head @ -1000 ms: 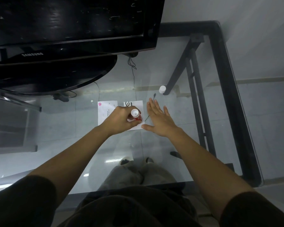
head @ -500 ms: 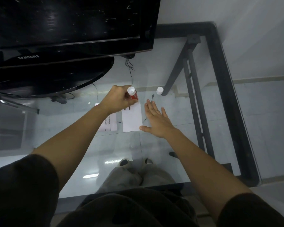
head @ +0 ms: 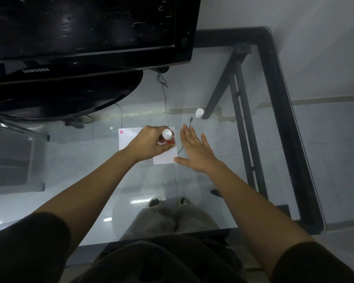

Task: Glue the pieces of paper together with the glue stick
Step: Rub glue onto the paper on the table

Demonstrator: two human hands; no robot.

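Television over table's far-left

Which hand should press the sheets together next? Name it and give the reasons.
The right hand. It lies open and flat beside the papers, thumb at their near corner, and is free to slide over and press. The left hand is closed around the glue stick over the sheets.

Glass table, black television, grey floor

Dim, cool grey light overall. Glare streaks on glass desk at 6 and 9 o'clock. TV screen shows faint reflections. Wide-angle bending toward edges. Centre sharp; sleeves at bottom corners dark, soft.
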